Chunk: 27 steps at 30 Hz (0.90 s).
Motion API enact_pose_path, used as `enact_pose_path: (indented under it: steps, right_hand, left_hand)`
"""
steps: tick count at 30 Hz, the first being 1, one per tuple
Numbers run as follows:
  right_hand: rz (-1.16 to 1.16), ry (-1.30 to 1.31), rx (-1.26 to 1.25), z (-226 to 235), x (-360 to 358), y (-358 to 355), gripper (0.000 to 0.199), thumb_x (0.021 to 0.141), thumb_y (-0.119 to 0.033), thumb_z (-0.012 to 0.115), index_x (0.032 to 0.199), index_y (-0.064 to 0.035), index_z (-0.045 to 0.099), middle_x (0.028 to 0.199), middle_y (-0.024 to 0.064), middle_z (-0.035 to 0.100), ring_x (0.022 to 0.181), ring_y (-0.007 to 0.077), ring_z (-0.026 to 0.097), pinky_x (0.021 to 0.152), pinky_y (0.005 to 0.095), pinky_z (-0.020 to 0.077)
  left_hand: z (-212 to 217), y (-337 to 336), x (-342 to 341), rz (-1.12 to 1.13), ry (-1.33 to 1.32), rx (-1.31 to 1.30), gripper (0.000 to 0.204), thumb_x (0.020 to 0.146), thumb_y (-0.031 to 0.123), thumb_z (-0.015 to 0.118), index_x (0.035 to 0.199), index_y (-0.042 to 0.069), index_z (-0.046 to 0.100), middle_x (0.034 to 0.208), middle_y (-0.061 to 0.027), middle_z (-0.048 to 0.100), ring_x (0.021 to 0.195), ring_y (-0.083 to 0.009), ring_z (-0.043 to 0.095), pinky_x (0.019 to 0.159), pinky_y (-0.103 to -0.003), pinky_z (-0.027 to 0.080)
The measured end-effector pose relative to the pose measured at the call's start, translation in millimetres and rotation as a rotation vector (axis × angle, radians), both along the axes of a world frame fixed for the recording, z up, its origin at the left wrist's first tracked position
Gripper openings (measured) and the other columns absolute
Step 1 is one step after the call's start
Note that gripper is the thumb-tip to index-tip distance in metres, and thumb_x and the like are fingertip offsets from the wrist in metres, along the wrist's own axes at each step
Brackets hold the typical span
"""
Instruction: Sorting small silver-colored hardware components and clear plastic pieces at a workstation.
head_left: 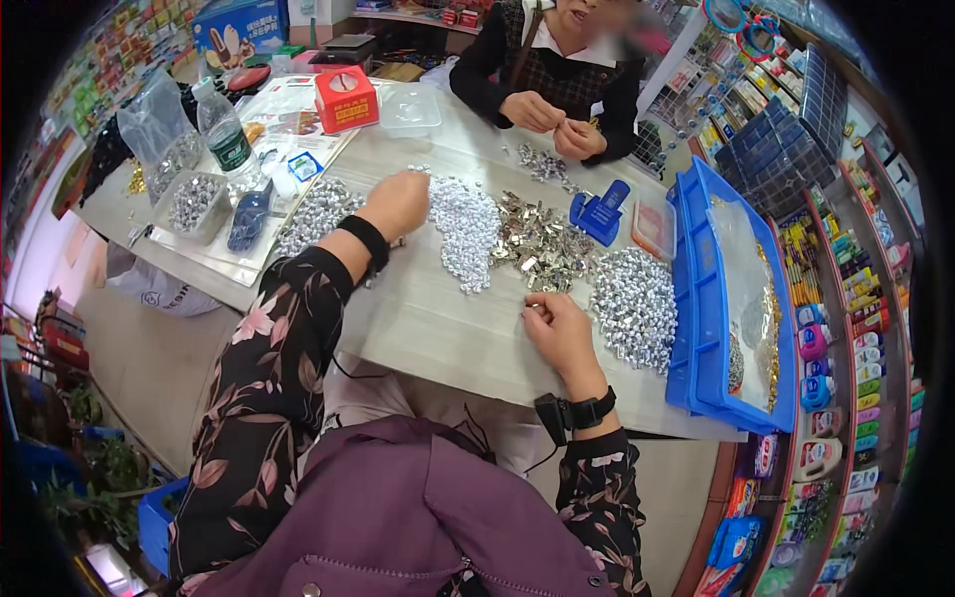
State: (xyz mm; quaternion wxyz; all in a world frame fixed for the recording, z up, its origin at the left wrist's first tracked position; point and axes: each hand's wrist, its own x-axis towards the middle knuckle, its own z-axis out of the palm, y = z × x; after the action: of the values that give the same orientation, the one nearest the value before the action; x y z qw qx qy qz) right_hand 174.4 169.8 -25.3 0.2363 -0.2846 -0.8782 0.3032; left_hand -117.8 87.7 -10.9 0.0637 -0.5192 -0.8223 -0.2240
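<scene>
Honestly, can't tell if my right grip [559, 328] has anything in it: fingers are curled in narrow at the near edge of the metal clips [542, 249], tips too small to read. Left grip [401, 202] is knuckles-up between the white beads [465, 239] and the grey bits [314, 217], fingers mostly hidden, so no idea if it's pinching a piece either.

What I'd worry about is mixing. The white beads and clips already touch, so one sloppy sweep would probably blend them. My left sleeve [298, 298] runs right beside the grey bits and could drag some along. The strapped gadget [553, 416] on my right wrist sits at the near edge with a cord, and a snag there might jerk bits onto the floor.

Room-wise, the bare strip of surface [423, 323] in front of the white beads is my best lane. To the right it's tight: silvery bits [637, 308], then the blue tray [686, 343] walling things off. Across from me, a co-worker's hands [545, 121] are over the far edge, so reaching that way risks a bump.
</scene>
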Motion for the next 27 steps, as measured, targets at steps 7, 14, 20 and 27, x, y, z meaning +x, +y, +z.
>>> enact_pose_path:
  steps: [7, 14, 20, 27]
  right_hand:
    - [-0.027, 0.014, -0.009, 1, -1, 0, 0.014, 0.074, -0.013, 0.063, 0.084, -0.0034, 0.063, 0.074, 0.01, 0.058, 0.065, 0.0217, 0.058, 0.06, 0.03, 0.0469]
    - [-0.023, 0.044, 0.029, -2, -5, 1, 0.016, 0.074, -0.016, 0.064, 0.086, -0.0054, 0.064, 0.074, 0.0081, 0.058, 0.062, 0.0191, 0.057, 0.059, 0.0288, 0.0457]
    - [0.02, 0.005, 0.089, -5, -2, 4, 0.016, 0.074, -0.017, 0.064, 0.088, -0.0084, 0.065, 0.075, 0.0071, 0.058, 0.063, 0.0193, 0.057, 0.059, 0.0296, 0.0457]
    - [-0.021, 0.039, -0.029, -3, 6, 8, 0.014, 0.077, -0.017, 0.063, 0.087, -0.0081, 0.065, 0.074, 0.0057, 0.06, 0.062, 0.0147, 0.057, 0.058, 0.0267, 0.0451]
  left_hand:
    - [-7, -7, -11, -0.023, 0.031, -0.17, 0.013, 0.073, 0.006, 0.05, 0.077, -0.003, 0.058, 0.08, -0.0257, 0.059, 0.08, -0.0404, 0.058, 0.072, -0.047, 0.046]
    - [-8, -9, -17, 0.0, -0.015, -0.222, 0.018, 0.071, 0.008, 0.051, 0.084, -0.001, 0.059, 0.085, -0.0254, 0.06, 0.086, -0.0423, 0.056, 0.077, -0.049, 0.043]
    - [23, -20, 4, -0.182, -0.325, -0.014, 0.013, 0.076, 0.008, 0.054, 0.085, -0.001, 0.056, 0.074, -0.016, 0.061, 0.065, -0.0271, 0.06, 0.059, -0.038, 0.047]
    - [61, -63, 87, -0.29, -0.973, -0.009, 0.009, 0.086, 0.013, 0.055, 0.085, 0.004, 0.055, 0.064, 0.0018, 0.051, 0.052, -0.0057, 0.049, 0.047, -0.02, 0.042]
